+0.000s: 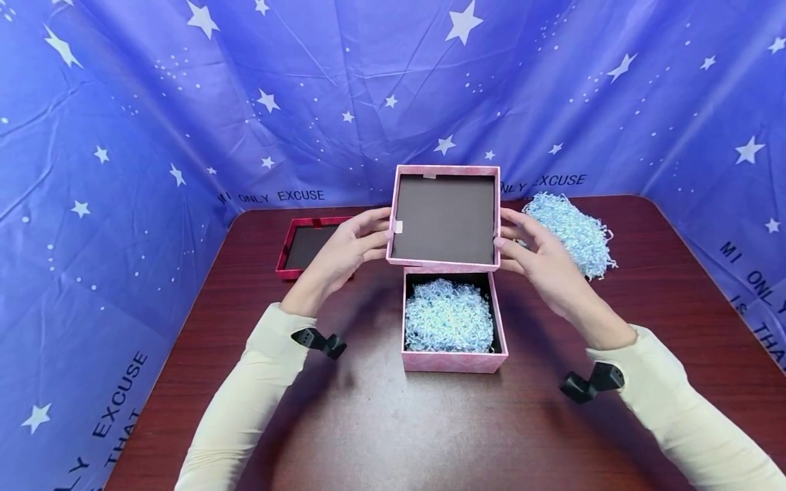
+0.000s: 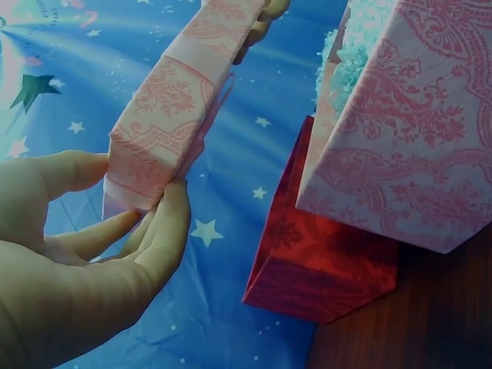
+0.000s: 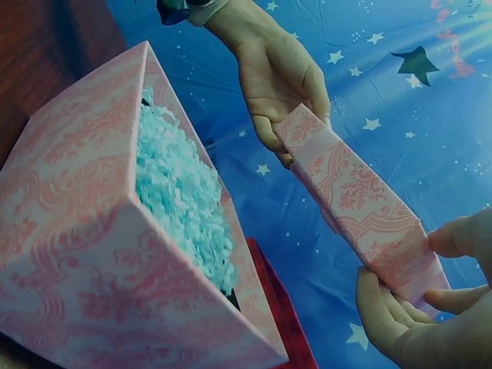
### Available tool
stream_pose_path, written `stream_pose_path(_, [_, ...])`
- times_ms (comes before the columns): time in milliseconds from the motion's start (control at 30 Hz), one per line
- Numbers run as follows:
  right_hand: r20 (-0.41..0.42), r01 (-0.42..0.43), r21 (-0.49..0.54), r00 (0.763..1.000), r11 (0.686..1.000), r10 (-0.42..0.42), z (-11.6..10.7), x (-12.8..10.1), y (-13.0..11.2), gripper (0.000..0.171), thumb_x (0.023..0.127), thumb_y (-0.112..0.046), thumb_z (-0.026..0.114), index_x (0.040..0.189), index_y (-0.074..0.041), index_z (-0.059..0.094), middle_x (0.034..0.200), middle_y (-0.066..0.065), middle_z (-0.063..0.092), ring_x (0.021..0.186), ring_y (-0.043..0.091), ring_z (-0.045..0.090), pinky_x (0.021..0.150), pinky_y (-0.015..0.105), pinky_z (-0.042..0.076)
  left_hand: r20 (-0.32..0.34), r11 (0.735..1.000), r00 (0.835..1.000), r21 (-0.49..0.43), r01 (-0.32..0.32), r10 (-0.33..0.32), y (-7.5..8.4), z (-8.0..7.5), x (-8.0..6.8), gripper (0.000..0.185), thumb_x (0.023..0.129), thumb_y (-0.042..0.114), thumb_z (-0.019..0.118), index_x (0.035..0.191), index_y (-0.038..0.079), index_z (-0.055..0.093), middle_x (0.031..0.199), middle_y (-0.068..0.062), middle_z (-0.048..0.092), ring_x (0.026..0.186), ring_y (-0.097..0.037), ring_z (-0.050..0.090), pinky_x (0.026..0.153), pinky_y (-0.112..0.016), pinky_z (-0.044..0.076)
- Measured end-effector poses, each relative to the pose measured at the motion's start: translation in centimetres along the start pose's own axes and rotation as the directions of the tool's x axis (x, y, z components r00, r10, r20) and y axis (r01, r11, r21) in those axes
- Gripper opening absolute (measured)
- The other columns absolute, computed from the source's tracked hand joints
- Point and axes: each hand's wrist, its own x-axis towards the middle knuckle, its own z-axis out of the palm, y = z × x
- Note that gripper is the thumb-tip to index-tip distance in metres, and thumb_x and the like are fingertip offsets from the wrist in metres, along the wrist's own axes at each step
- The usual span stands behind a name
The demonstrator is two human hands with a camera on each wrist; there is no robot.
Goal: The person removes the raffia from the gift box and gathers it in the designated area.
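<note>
Pink box [image 1: 454,360] w/ paper shred sits nearest; both hands' fingers [image 1: 376,235] pinch pink lid [image 1: 445,217] by side edges — light, stiff card.

The pink lid [image 1: 445,217] is held up on edge between the left hand [image 1: 344,252] and the right hand [image 1: 540,259], just beyond the pink box [image 1: 453,361], and it blocks a straight reach from the box toward 12 o'clock. The box mouth lies uncovered from above, though blue paper shred [image 1: 448,315] fills most of it. At 10 o'clock the red lid [image 1: 301,247] occupies the table's [image 1: 381,423] far left corner; at 2 o'clock a loose shred pile [image 1: 574,232] takes the far right. Bare tabletop runs wide at 3, 6 and 9 o'clock of the box. The starred cloth [image 1: 123,170] walls off the left, back and right.
</note>
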Motion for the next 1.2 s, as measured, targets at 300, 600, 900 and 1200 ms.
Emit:
stream_pose_path(300, [0.020, 0.018, 0.007, 1.000, 1.000, -0.018, 1.9, 0.5, 0.4, 0.059, 0.096, -0.012, 0.056, 0.148, -0.006, 0.030, 0.129, 0.018, 0.047, 0.101, 0.011, 0.061, 0.085, 0.022, 0.055, -0.031, 0.999, 0.999, -0.035, 0.011, -0.012, -0.2, -1.6, -1.0, 0.051, 0.094, 0.002, 0.055, 0.143, 0.006, 0.041, 0.130, -0.017, 0.051, 0.101, -0.014, 0.063, 0.085, -0.025, 0.056])
stream_pose_path(600, [0.055, 0.011, 0.077, 0.998, 0.997, -0.015, 5.2, 1.0, 0.9, 0.058, 0.097, -0.007, 0.053, 0.149, -0.013, 0.031, 0.136, 0.022, 0.045, 0.104, 0.015, 0.060, 0.089, 0.024, 0.054, -0.051, 1.000, 0.999, -0.021, 0.006, -0.007, -0.2, -4.7, -2.9, 0.052, 0.094, 0.002, 0.055, 0.144, 0.004, 0.040, 0.125, -0.011, 0.052, 0.100, -0.014, 0.063, 0.083, -0.027, 0.057])
stream_pose_path(900, [0.079, -0.017, 0.106, 0.997, 0.994, 0.009, 8.4, 1.0, 1.0, 0.061, 0.096, -0.004, 0.053, 0.150, -0.018, 0.030, 0.137, 0.017, 0.046, 0.105, 0.014, 0.059, 0.091, 0.022, 0.052, -0.100, 0.999, 0.995, -0.033, -0.003, -0.001, -0.6, -7.2, -5.0, 0.054, 0.094, 0.004, 0.057, 0.144, 0.003, 0.039, 0.123, -0.005, 0.053, 0.101, -0.012, 0.063, 0.083, -0.025, 0.056])
stream_pose_path(1200, [0.128, -0.031, 0.085, 0.992, 0.996, 0.020, 11.3, 0.7, 1.3, 0.064, 0.094, -0.001, 0.053, 0.151, -0.017, 0.028, 0.135, 0.016, 0.045, 0.105, 0.015, 0.058, 0.088, 0.021, 0.052, -0.064, 0.999, 0.998, -0.046, -0.020, 0.017, -1.0, -9.8, -7.3, 0.052, 0.094, 0.000, 0.055, 0.143, 0.001, 0.038, 0.122, -0.006, 0.055, 0.100, -0.012, 0.064, 0.083, -0.026, 0.057])
